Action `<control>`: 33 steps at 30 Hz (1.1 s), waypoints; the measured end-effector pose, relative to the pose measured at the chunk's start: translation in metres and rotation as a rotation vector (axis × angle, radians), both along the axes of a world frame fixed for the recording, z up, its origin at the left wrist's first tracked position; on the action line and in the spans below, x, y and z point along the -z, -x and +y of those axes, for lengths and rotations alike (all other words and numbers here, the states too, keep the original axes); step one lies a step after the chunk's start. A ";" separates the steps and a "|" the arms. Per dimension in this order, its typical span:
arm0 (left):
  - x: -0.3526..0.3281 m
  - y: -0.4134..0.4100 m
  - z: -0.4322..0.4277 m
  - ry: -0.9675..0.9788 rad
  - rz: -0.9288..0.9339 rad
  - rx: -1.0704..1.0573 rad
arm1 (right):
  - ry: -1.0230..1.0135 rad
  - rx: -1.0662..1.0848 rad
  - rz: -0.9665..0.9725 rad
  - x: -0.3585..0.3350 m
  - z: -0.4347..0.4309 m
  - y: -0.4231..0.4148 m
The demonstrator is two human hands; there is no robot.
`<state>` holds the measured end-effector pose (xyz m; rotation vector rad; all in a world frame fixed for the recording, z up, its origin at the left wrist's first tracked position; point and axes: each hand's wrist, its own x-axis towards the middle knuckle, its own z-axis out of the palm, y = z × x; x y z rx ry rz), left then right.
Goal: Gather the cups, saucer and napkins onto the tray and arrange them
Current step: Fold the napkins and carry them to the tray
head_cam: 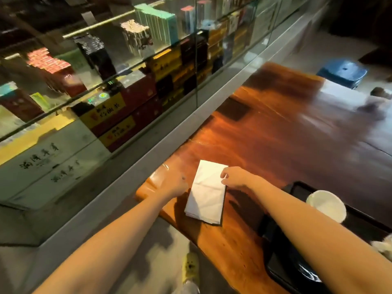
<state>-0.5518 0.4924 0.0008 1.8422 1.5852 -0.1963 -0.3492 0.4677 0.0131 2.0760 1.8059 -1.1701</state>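
A folded white napkin (pixel 206 193) lies flat on the wooden table near its left end. My left hand (pixel 176 184) touches the napkin's left edge with fingers curled. My right hand (pixel 232 177) pinches the napkin's upper right corner. To the right sits a black tray (pixel 282 262), partly hidden under my right forearm. On the tray rests a white cup (pixel 327 205) seen from above. Something pale shows at the frame's right edge on the tray; what it is I cannot tell.
The reddish wooden table (pixel 286 134) stretches away to the upper right. A glass display case (pixel 106 92) full of boxes runs along its left side. A blue plastic stool (pixel 342 73) stands beyond the table. My yellow slipper (pixel 191 267) is on the floor below.
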 end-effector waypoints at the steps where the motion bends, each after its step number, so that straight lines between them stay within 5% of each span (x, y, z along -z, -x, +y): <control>1: 0.012 0.004 -0.004 0.021 -0.013 -0.040 | -0.006 0.050 -0.006 0.014 -0.007 0.007; 10: 0.054 0.006 -0.040 0.036 -0.222 -0.179 | -0.130 0.656 0.066 0.072 -0.050 0.039; 21: 0.054 -0.001 -0.062 0.224 -0.411 -0.350 | 0.003 0.957 0.304 0.083 -0.081 0.050; 28: 0.056 0.007 -0.076 0.246 -0.385 -0.474 | -0.476 0.473 -0.009 0.067 -0.074 0.051; 30: 0.058 0.006 -0.078 0.215 -0.349 -0.501 | -0.624 0.131 -0.081 0.068 -0.056 0.063; 33: 0.059 0.006 -0.079 0.148 -0.264 -0.490 | -0.470 -0.374 -0.012 0.084 -0.034 0.080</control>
